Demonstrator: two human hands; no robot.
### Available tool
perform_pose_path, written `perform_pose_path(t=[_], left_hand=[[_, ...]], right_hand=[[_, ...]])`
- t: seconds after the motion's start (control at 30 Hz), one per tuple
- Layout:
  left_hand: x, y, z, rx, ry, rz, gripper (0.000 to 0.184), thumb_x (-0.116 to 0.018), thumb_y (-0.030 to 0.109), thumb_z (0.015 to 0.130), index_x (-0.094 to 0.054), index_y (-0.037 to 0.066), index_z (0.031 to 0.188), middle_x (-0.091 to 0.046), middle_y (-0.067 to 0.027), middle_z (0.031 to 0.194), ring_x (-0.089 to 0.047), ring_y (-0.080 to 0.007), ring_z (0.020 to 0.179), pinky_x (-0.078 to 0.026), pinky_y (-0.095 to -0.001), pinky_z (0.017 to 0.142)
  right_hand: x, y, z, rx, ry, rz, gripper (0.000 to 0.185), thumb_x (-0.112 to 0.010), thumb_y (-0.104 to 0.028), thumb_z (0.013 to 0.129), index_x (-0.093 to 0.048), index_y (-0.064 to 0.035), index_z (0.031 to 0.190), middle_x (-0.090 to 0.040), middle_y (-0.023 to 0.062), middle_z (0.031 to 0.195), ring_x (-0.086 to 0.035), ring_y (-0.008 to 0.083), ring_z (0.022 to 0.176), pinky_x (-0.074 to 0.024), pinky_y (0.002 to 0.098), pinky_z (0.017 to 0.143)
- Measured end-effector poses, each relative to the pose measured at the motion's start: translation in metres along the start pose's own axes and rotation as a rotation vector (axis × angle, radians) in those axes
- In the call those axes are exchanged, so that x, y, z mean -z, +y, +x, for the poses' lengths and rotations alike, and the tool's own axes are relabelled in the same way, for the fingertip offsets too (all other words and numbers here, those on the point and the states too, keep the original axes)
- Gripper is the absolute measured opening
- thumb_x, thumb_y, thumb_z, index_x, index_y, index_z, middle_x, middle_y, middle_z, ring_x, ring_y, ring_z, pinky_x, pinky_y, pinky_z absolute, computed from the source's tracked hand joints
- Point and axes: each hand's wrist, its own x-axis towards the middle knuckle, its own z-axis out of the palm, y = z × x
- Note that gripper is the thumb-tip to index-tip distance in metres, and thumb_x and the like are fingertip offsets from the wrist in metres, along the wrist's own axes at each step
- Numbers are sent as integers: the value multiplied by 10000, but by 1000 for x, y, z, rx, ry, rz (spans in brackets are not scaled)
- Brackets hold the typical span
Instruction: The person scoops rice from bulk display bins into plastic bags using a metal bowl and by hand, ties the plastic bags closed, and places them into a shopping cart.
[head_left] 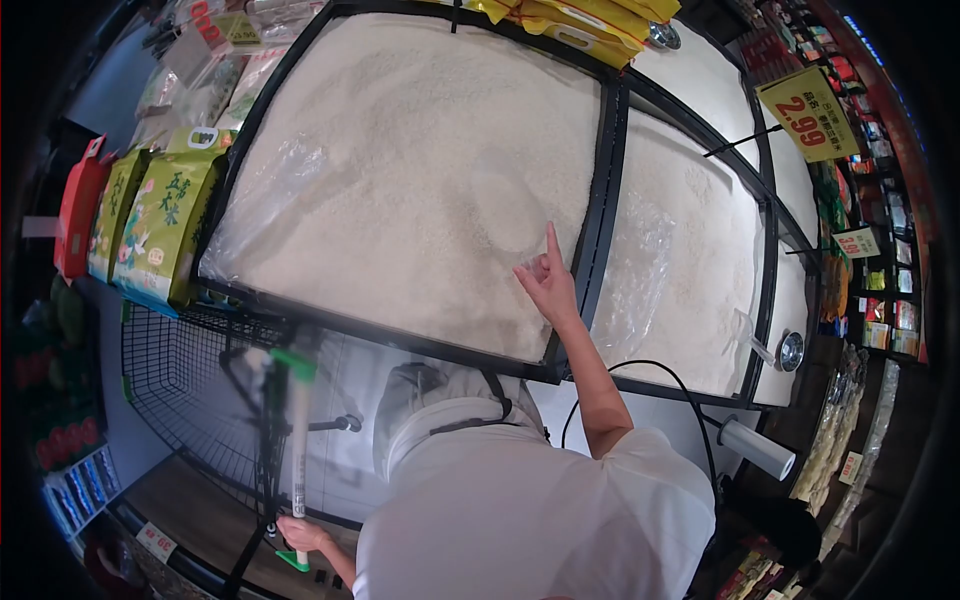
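Observation:
My right hand [552, 288] is over the near right part of a large bin of white rice [400, 150]. Its index finger stretches out and the thumb stands apart; nothing is held. Beside the fingertip, a smooth shallow hollow [512, 212] shows in the grains. I cannot tell whether the finger touches the rice. My left hand [303, 535], low on the left, is closed round the near end of the white, green-ended handle [300, 450] of a shopping cart [185, 375]. A clear plastic bag [265, 195] lies on the rice at the left.
Black frames [600, 200] edge the bins. A second rice bin [690, 190] adjoins on the right, with a clear scoop [752, 338] in it. Bagged rice [165, 225] stands at the left, yellow packs [570, 28] at the back. A price sign [808, 115] rises on the right.

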Motion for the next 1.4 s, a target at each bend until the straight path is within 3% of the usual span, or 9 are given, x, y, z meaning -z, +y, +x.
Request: perform_pose_path(t=[0.13, 0.23, 0.33, 0.43, 0.53, 0.73, 0.93, 1.23, 1.4], left_hand=[[-4, -5, 0, 25, -14, 17, 313, -390, 192, 927, -565, -6, 760, -586, -181, 810, -558, -429, 728, -382, -513, 616], [0, -12, 2, 132, -234, 184, 431, -370, 318, 1005, -687, 26, 997, -685, -144, 1042, -637, -365, 933, -494, -432, 765], [2, -11, 4, 145, -285, 202, 434, -373, 323, 1004, -695, 33, 1025, -688, -137, 1068, -642, -358, 949, -500, -423, 779], [0, 3, 0, 25, 20, 2, 303, -393, 191, 919, -564, 4, 752, -580, -184, 800, -537, -440, 703, -366, -522, 606], [0, 5, 0, 24, 41, -2, 298, -396, 192, 913, -565, 7, 752, -577, -177, 796, -533, -441, 701, -360, -520, 605], [5, 10, -1, 37, 32, 25, 299, -395, 198, 916, -565, 5, 764, -580, -180, 813, -533, -442, 711, -359, -520, 616], [9, 16, 1, 47, 9, 12, 320, -389, 208, 925, -558, -10, 764, -577, -199, 815, -530, -446, 713, -358, -525, 622], [2, 7, 0, 10, 24, 24, 333, -390, 218, 933, -553, -11, 755, -580, -195, 804, -537, -447, 709, -372, -526, 620], [8, 13, 0, 21, 24, 40, 333, -394, 215, 931, -545, -12, 739, -578, -193, 799, -538, -443, 703, -375, -520, 610]], right_hand=[[5, -7, -2, 6, -4, -102, 935, -718, -155, 862, -110, -169, 1571, -551, 33, 797, -509, 100, 668, -497, 265, 692], [4, -1, -1, 181, 64, -224, 910, -721, -160, 852, -155, -160, 1565, -558, 67, 849, -528, 133, 675, -498, 274, 678], [4, 0, 4, 223, 76, -268, 873, -708, -143, 849, -198, -175, 1557, -558, 94, 902, -554, 191, 685, -504, 308, 667], [7, 6, 16, 348, 76, -432, 839, -690, -125, 851, -224, -183, 1547, -561, 105, 928, -579, 251, 703, -507, 356, 656], [11, 2, 26, 382, 71, -614, 863, -686, -101, 817, -226, -171, 1544, -539, 129, 911, -575, 329, 766, -497, 413, 696], [6, 17, 64, 88, 145, -523, 872, -666, -142, 858, -149, -201, 1557, -584, 160, 1008, -624, 349, 858, -513, 415, 733], [-26, 27, 72, -30, -85, -265, 905, -652, -170, 880, -63, -161, 1567, -636, 176, 1007, -668, 287, 832, -530, 359, 708], [-31, 33, 53, -418, -320, 783, 937, -656, -143, 921, 31, -106, 1557, -646, 105, 903, -582, 128, 649, -465, 251, 523], [-39, 28, 37, -420, -278, 856, 949, -661, -101, 915, 32, -151, 1562, -646, 97, 893, -583, 123, 651, -466, 252, 523]])
